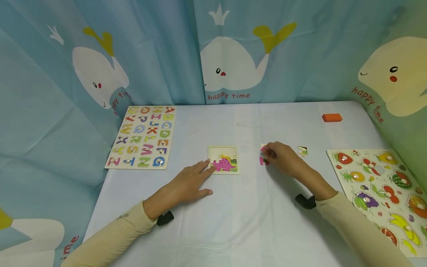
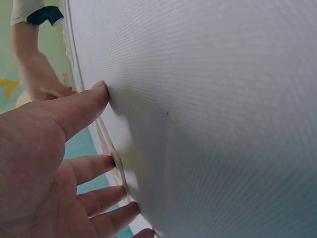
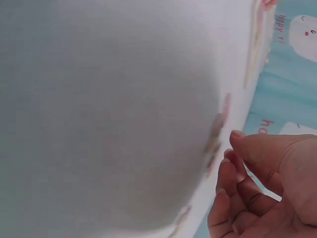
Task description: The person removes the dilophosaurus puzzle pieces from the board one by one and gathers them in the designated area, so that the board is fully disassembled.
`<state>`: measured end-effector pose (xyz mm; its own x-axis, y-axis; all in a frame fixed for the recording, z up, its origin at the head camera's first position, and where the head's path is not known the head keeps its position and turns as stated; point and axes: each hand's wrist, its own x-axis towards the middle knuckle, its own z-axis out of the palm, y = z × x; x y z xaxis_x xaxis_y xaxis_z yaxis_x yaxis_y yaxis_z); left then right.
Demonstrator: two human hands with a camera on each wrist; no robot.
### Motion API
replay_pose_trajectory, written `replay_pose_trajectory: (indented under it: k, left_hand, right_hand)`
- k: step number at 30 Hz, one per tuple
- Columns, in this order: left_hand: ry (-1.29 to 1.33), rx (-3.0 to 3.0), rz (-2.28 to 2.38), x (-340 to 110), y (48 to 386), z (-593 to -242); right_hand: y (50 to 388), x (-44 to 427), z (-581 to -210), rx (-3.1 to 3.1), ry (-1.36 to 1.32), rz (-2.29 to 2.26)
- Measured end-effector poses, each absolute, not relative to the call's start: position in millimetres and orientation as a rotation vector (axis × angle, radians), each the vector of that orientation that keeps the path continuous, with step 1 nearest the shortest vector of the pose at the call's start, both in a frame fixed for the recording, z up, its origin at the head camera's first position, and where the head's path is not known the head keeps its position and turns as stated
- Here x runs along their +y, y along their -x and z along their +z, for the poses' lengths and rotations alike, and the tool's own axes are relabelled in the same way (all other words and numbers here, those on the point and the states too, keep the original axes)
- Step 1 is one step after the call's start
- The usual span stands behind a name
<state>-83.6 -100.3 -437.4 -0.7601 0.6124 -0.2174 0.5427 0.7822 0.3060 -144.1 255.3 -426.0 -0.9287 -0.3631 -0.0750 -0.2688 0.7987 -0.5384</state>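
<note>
A square dinosaur jigsaw board [image 1: 224,165] lies mid-table, its picture partly filled with a pink dinosaur. My left hand [image 1: 191,182] rests flat at its left side, fingers spread, with fingertips touching the board's edge; the left wrist view shows the palm and straight fingers. To the right, my right hand [image 1: 282,157] hovers over loose jigsaw pieces [image 1: 261,161], which it partly hides. In the right wrist view, the thumb [image 3: 257,148] and bent fingers are close together, with nothing visible between them. Another jigsaw piece [image 1: 303,151] lies just right of that hand.
An alphabet puzzle board [image 1: 159,142] lies at the back left. A fruit puzzle board [image 1: 373,215] covers the right side, partly under the right sleeve. An orange block [image 1: 331,117] is at the back right. Whale-print curtains [image 1: 166,55] hang around the white table.
</note>
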Motion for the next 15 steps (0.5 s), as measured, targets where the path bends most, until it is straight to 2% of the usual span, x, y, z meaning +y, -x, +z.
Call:
replay_pose_trajectory:
  k: [7,15]
  left_hand:
    - [-0.880,2.669,0.316,-100,84,-437]
    - [-0.880,2.668,0.305,-99,84,-436]
  right_hand:
    - [152,232,-413,2.763,0.536,-0.911]
    - [153,181,-424,2.615,0.546,-1.085]
